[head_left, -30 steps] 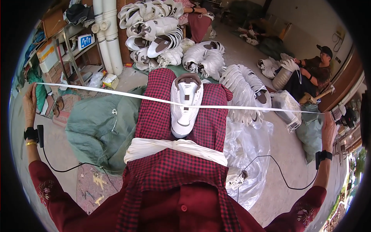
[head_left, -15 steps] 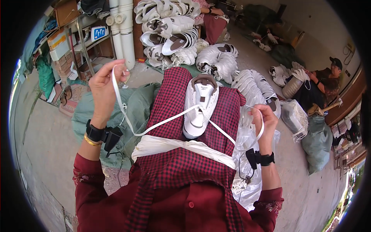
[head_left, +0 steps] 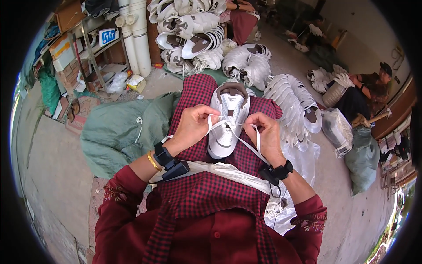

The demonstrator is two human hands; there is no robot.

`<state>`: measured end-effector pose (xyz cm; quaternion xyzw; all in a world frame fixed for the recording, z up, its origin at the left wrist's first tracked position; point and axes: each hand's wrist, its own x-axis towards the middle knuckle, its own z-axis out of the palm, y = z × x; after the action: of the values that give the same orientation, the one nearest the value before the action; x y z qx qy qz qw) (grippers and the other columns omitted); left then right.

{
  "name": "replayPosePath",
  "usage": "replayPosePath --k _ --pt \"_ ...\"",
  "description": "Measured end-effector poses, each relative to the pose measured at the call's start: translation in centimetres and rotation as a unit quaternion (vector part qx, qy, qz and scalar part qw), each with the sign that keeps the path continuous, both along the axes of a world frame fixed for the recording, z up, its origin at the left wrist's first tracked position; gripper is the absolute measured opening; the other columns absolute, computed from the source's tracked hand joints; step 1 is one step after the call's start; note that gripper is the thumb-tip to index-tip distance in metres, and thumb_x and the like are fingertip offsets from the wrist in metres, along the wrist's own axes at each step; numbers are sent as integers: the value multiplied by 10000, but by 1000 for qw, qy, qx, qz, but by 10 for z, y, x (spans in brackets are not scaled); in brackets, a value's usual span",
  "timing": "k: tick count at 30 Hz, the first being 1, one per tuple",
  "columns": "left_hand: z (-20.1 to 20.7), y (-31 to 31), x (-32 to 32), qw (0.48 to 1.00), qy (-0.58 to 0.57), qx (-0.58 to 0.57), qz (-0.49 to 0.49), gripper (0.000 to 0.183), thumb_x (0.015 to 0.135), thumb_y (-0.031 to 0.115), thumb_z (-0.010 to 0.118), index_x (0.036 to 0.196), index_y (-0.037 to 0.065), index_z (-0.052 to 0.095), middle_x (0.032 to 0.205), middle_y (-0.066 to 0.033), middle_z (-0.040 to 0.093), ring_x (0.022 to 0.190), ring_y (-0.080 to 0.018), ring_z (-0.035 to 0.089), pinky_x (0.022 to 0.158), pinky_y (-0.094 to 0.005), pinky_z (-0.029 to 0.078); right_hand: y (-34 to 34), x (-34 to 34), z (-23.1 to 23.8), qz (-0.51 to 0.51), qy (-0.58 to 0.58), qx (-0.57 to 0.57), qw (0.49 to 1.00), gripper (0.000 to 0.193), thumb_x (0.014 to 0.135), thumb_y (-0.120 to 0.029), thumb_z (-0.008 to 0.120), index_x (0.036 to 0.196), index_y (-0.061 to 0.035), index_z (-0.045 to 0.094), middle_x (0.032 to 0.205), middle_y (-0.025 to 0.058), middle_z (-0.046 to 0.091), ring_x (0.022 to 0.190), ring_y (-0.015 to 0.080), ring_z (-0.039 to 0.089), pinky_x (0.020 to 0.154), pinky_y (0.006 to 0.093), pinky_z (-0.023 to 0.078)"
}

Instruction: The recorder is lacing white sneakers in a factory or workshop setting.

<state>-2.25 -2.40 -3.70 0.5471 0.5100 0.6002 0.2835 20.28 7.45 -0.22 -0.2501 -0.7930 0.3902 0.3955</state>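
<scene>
A white sneaker (head_left: 223, 140) with a dark brown collar lies on my lap, on the red-and-black checked apron (head_left: 200, 83), its toe toward me. A white shoelace (head_left: 252, 141) runs through holes near the toe end of its opening. My left hand (head_left: 193, 127) pinches one end of the lace at the shoe's left side, fingertips beside the eyelets. My right hand (head_left: 263, 134) pinches the other end just off the shoe's right side. A bundle of white laces (head_left: 235, 172) stretches across my lap below the toe.
Stacked white shoes (head_left: 193, 39) pile up ahead, with more nested shoes (head_left: 288, 103) to the right. A green sack (head_left: 123, 130) lies left of my lap, and clear plastic (head_left: 303, 163) lies to the right. A co-worker (head_left: 373, 88) sits at the far right beside bundled shoes.
Both hands have come inward from wide apart to the shoe's two sides, each with its lace end. The lace no longer stretches far out to the left.
</scene>
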Motion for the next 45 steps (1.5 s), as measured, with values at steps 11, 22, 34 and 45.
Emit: replayPosePath --k 11,22,34,45 --pt "-1 -11 6 997 -65 -17 36 127 978 30 661 1087 -32 675 916 -56 724 823 -64 656 711 -227 541 -2 -6 5 4 -20 18 1000 64 843 17 721 866 -18 674 741 -16 663 676 46 578 650 227 482" --pt "0 -8 10 997 16 4 74 72 936 -31 656 1004 -14 675 877 -42 713 805 -60 666 694 -222 538 13 -11 2 18 -51 -10 998 200 811 -8 766 996 -14 690 805 -6 680 693 41 584 655 221 502" --pt "54 5 -2 885 464 9 -20 199 786 -47 606 979 -25 648 921 -173 556 840 -368 618 752 -482 514 12 -11 50 96 -256 230 934 377 758 -13 799 1111 -70 680 780 74 653 757 227 648 714 366 538" --pt "99 47 -20 693 684 -13 -227 100 707 37 660 804 26 684 983 -154 578 1004 -332 552 864 -428 458 25 -35 67 152 -392 555 718 116 730 -178 741 791 -80 726 935 68 575 1032 287 521 820 414 494"
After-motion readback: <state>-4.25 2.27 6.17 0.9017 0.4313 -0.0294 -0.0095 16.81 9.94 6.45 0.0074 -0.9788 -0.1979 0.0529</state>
